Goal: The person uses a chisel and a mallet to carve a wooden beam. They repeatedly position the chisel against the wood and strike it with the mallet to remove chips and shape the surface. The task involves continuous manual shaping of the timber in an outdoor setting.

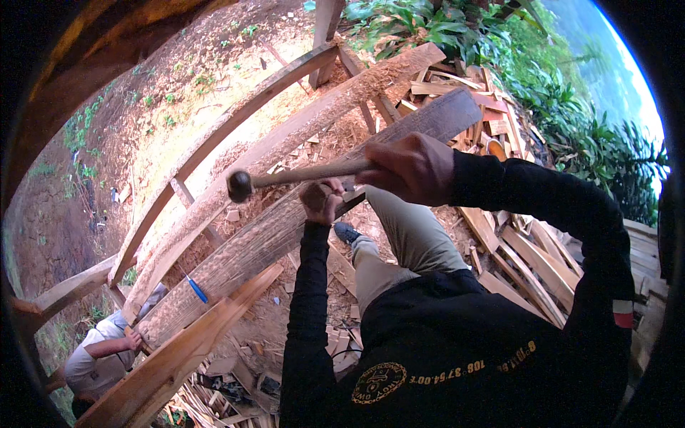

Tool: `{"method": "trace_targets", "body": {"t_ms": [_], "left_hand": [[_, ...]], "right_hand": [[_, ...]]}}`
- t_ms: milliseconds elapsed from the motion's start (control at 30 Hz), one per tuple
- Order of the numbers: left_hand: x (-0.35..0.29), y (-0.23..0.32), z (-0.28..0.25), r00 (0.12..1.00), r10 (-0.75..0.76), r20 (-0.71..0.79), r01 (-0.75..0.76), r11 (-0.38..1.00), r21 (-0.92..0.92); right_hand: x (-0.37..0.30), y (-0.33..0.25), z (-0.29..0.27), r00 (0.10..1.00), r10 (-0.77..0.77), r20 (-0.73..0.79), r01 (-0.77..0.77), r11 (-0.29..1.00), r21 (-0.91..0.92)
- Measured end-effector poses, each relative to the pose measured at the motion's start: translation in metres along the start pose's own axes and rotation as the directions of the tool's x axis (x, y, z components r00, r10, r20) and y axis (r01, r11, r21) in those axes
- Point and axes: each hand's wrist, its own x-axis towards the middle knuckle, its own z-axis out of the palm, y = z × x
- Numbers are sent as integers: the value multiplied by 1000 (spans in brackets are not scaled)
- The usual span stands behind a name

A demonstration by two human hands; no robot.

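Note:
My right hand point(412, 167) grips the wooden handle of a hammer point(285, 177); its dark round head point(240, 185) hangs raised to the left, above the planks. Below the handle, my left hand point(322, 200) is closed around a small tool, mostly hidden in the fist, pressed against a long rough-hewn plank point(242, 253). That plank runs diagonally from lower left to upper right, its surface scored with chop marks. My leg in tan trousers and a dark shoe point(347, 232) sits beside the plank.
More long curved planks point(214, 139) lie parallel on a wooden frame. Wood chips and offcuts point(499, 135) cover the ground. Another person point(100, 357) crouches at lower left, hand on the plank's end. A blue pen-like object point(196, 289) lies on a plank. Green plants stand at the upper right.

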Motion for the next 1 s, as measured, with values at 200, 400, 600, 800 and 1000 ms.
{"method": "trace_targets", "body": {"t_ms": [200, 400, 600, 800, 1000], "left_hand": [[39, 34, 59, 970, 242, 28, -223, 832, 508], [69, 46, 79, 944, 235, 231, -326, 763, 558], [70, 34, 72, 933, 46, 358, -292, 677, 676], [67, 49, 78, 972, 77, 223, -191, 810, 555], [63, 26, 65, 969, 45, 244, -194, 752, 630]], "right_hand": [[-1, -5, -16, 999, 39, -15, -39, 998, -55], [-2, -8, -21, 994, 32, -103, -39, 997, -65], [-19, 0, -38, 987, 46, -155, -63, 993, -103], [-33, 8, -36, 978, 82, -192, -106, 987, -124], [-23, -8, -58, 978, 55, -201, -91, 981, -172]]}}
